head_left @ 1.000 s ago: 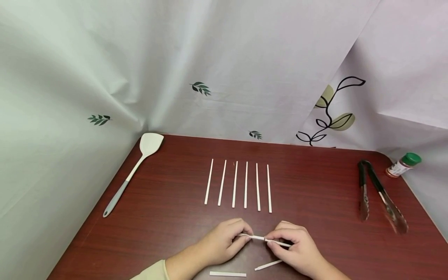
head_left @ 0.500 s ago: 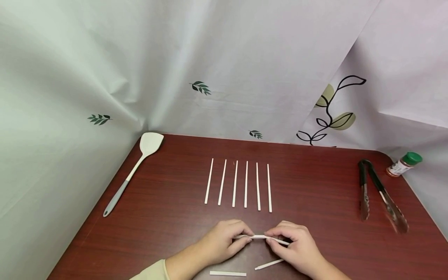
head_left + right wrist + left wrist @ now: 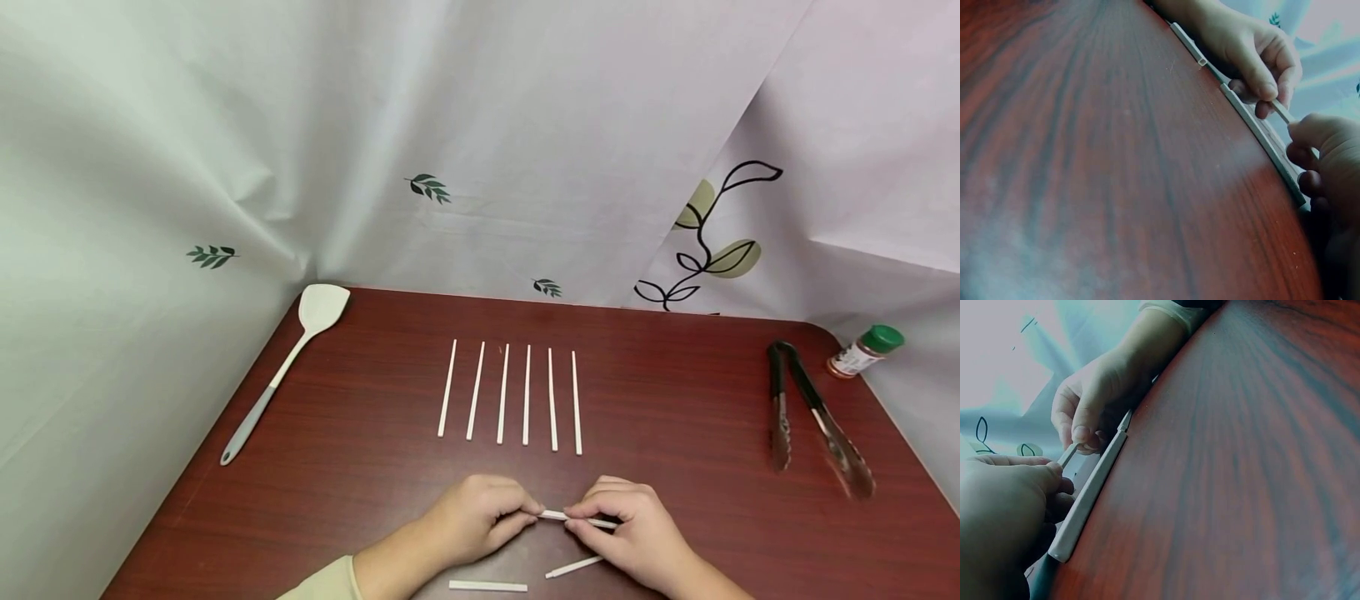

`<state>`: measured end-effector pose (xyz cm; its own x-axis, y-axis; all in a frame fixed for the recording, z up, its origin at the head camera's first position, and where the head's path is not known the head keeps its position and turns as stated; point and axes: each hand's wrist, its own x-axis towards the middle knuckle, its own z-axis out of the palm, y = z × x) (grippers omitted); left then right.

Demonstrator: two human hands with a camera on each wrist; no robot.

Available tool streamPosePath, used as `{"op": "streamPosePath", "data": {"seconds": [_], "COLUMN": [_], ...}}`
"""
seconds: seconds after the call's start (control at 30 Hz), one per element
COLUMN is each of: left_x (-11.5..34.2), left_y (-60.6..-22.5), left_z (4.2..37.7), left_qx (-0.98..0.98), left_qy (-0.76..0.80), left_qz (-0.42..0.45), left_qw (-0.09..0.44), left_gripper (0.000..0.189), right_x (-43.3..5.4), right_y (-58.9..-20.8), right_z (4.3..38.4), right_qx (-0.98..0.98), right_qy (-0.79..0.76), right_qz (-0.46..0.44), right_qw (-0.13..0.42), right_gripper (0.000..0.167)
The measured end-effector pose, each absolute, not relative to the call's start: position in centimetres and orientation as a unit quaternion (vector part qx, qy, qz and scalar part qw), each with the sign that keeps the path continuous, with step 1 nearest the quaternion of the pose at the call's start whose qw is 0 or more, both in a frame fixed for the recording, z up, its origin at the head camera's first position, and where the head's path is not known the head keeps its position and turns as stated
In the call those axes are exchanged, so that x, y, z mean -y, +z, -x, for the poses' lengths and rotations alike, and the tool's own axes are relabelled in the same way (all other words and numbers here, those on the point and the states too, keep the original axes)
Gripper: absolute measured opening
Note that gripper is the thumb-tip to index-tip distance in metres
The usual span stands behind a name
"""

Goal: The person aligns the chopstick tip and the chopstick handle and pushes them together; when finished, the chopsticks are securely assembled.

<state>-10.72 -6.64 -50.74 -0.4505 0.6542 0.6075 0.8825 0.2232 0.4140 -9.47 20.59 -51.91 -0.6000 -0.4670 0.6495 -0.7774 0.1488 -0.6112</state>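
My left hand pinches the left part of a slim white stick between thumb and fingertips. From the other side my right hand pinches the stick's right part, whose end pokes out under the fingers. Fingertips cover the middle, so I cannot tell whether it is one piece or two pieces meeting. On the table near me lies a short white stick, with a hollow square end in the right wrist view. Another short stick with a narrow peg tip lies partly behind my right hand.
Several longer white sticks lie in a row on the dark red table. A white spatula lies along the left edge. Metal tongs and a green-capped seasoning bottle are at the right. A patterned curtain hangs behind.
A second ago a thin dark line showed in the held stick beside my right fingertips; now those fingertips cover that spot. Both hands have shifted only slightly, and the left fingertips now hide more stick.
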Motion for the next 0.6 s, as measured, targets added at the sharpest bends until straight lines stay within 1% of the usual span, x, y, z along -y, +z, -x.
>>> {"op": "streamPosePath", "data": {"seconds": [0.13, 0.33, 0.6], "left_x": [6.67, 6.63, 6.43], "left_y": [-50.57, -50.31, -50.15], "left_z": [10.67, 10.54, 10.26], "left_qx": [0.764, 0.758, 0.754], "left_qy": [-0.365, -0.361, -0.375], "left_qz": [0.508, 0.52, 0.519], "left_qw": [0.157, 0.156, 0.145], "left_gripper": [0.005, 0.005, 0.012], "right_x": [-20.59, -20.47, -20.19], "right_y": [-51.88, -51.57, -50.93], "right_z": [9.47, 9.48, 9.47], "right_qx": [0.737, 0.725, 0.713], "right_qy": [0.501, 0.506, 0.512], "right_qz": [-0.427, -0.443, -0.458], "right_qw": [0.154, 0.146, 0.142], "right_gripper": [0.041, 0.04, 0.041]}}
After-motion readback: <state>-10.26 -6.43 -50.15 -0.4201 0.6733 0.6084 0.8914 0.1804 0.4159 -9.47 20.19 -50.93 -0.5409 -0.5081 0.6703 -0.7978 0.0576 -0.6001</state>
